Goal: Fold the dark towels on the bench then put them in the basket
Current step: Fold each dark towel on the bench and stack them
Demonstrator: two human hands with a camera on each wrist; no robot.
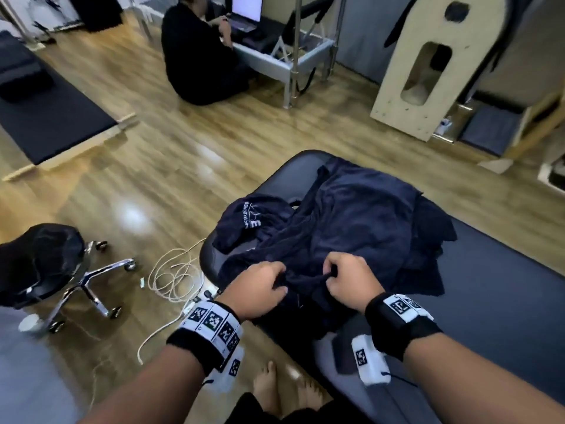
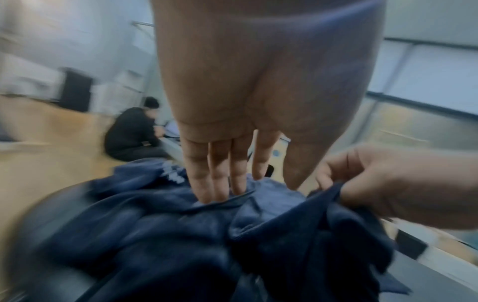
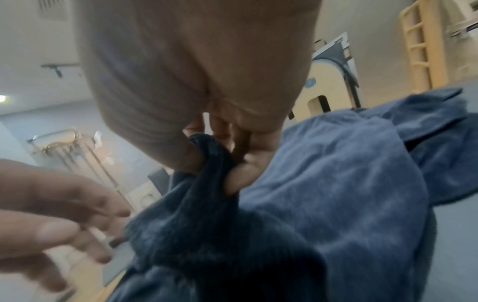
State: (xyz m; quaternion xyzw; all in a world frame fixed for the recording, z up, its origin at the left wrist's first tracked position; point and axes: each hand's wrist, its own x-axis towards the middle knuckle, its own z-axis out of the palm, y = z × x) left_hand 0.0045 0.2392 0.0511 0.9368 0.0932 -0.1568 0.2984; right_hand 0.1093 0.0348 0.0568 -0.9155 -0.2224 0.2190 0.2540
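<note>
I see navy towels (image 1: 360,221), one with white lettering (image 1: 249,215), on a black tabletop (image 1: 489,289); my wristbands (image 1: 214,328) carry black-and-white square markers; the floor (image 1: 171,166) is honey-brown wood.

You stand at the near end of the bench (image 1: 489,301), which runs away toward 1 o'clock. The heap of towels (image 1: 360,221) lies on its near half, one towel with lettering (image 1: 253,215) at the heap's 10 o'clock edge. Your left hand (image 1: 260,289) and right hand (image 1: 351,280) sit side by side on the heap's near edge. A coiled cable (image 1: 174,270) lies on the floor just left of the bench, a wheeled stool (image 1: 55,270) farther out at 9 o'clock. A seated person (image 1: 198,56) is at 11 o'clock, a mat (image 1: 46,102) at 10 o'clock, a wooden panel (image 1: 428,65) at 1 o'clock.
</note>
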